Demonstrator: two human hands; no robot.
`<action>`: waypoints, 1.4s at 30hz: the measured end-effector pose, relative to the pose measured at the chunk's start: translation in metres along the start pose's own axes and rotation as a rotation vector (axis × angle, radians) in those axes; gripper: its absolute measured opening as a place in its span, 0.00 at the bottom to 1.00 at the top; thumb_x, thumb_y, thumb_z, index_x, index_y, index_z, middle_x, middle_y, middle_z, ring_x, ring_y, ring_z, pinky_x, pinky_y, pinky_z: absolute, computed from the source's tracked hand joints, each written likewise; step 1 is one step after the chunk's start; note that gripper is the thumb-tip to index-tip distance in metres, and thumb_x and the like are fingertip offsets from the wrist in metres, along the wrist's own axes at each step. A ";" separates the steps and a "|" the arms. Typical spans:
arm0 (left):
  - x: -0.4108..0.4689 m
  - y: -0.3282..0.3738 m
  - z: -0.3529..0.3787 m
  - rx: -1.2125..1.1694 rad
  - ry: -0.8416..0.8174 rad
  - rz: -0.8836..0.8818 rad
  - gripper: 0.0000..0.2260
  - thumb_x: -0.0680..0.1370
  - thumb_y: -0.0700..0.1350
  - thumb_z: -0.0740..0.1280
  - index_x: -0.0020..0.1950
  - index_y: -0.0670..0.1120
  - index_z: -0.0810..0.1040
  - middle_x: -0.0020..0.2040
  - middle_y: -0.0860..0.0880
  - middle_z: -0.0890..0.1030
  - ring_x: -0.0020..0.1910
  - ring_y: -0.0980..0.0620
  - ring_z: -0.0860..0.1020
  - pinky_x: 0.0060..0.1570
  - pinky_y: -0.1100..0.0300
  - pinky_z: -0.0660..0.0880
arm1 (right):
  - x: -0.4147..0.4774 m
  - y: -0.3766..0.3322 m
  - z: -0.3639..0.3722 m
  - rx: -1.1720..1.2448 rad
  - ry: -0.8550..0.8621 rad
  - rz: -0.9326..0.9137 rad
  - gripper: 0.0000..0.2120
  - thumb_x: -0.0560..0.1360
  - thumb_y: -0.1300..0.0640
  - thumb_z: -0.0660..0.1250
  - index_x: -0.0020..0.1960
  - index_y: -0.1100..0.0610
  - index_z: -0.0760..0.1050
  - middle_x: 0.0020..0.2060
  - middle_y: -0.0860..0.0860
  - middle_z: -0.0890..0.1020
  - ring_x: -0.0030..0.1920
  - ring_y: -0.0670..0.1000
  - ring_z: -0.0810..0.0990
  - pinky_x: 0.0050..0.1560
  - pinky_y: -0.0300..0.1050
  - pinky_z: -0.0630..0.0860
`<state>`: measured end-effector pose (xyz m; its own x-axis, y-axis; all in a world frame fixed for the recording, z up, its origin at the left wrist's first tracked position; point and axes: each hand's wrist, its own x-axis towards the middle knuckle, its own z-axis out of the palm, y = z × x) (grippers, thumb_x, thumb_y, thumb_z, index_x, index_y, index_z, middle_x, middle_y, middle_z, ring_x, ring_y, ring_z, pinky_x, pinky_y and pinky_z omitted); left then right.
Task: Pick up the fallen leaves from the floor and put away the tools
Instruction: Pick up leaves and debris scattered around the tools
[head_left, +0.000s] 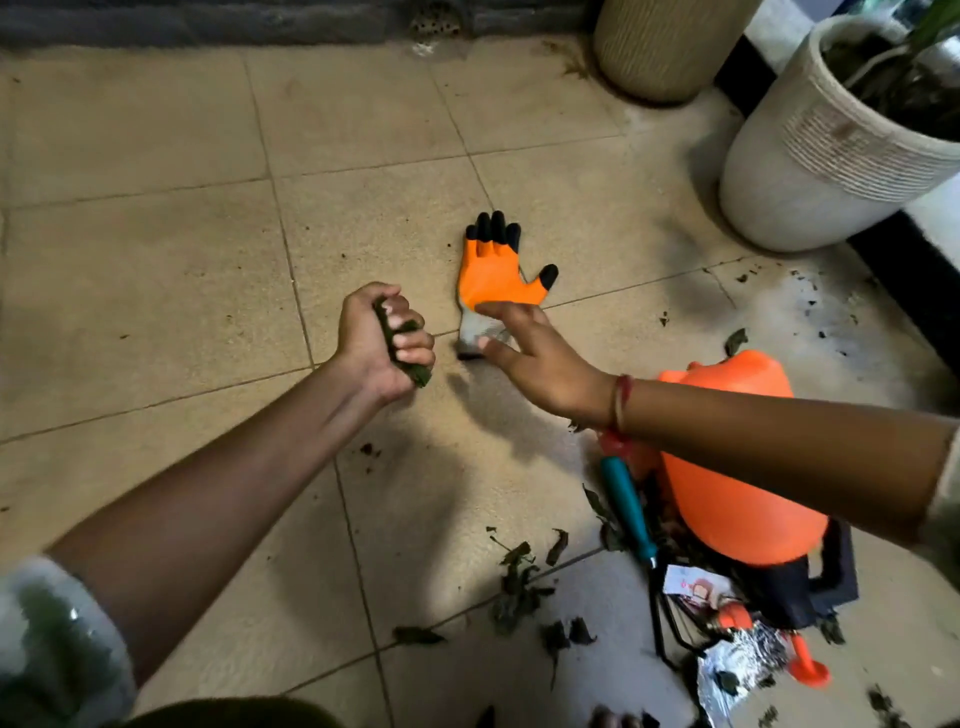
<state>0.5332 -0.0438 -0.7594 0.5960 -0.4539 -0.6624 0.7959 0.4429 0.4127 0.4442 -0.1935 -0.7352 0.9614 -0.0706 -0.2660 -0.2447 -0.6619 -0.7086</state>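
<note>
Left hand (384, 340) is clenching gathered leaves (420, 375) while the spread right hand (535, 358) is reaching over the glove (493, 275) lying on the floor (156, 260); a loosening fist is risking spilled leaves.

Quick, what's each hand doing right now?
Left hand: closed around a bunch of leaves.
Right hand: open, fingers spread by the orange glove.

We see a beige tiled floor (156, 260) with a round perforated drain cover (435, 20) at its far edge. At far right stand two ribbed planters, a tan planter (670, 47) and, nearer us, a white planter (810, 171) holding dark soil.
</note>
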 end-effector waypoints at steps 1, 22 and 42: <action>0.001 0.001 0.010 0.073 0.008 -0.027 0.21 0.76 0.46 0.57 0.22 0.50 0.63 0.20 0.55 0.61 0.17 0.57 0.56 0.20 0.71 0.51 | -0.009 0.012 -0.012 0.005 -0.013 0.017 0.18 0.80 0.55 0.61 0.69 0.56 0.69 0.64 0.56 0.68 0.66 0.54 0.67 0.69 0.43 0.61; 0.000 -0.140 0.065 -0.214 -0.051 -0.136 0.20 0.77 0.46 0.57 0.23 0.50 0.64 0.20 0.55 0.63 0.17 0.57 0.59 0.19 0.69 0.53 | -0.228 0.139 -0.083 -0.034 0.692 0.510 0.33 0.63 0.35 0.73 0.61 0.49 0.67 0.50 0.50 0.76 0.46 0.53 0.78 0.44 0.54 0.77; -0.022 -0.137 0.054 -0.304 -0.025 -0.100 0.20 0.75 0.47 0.58 0.23 0.50 0.65 0.21 0.55 0.63 0.17 0.57 0.60 0.20 0.70 0.54 | -0.225 0.156 -0.074 -0.200 0.528 0.726 0.48 0.60 0.47 0.78 0.73 0.47 0.56 0.49 0.54 0.81 0.36 0.56 0.78 0.36 0.48 0.75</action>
<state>0.4170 -0.1360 -0.7675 0.5218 -0.5237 -0.6734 0.7849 0.6040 0.1385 0.1992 -0.3366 -0.7376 0.5250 -0.8183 -0.2339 -0.8317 -0.4351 -0.3448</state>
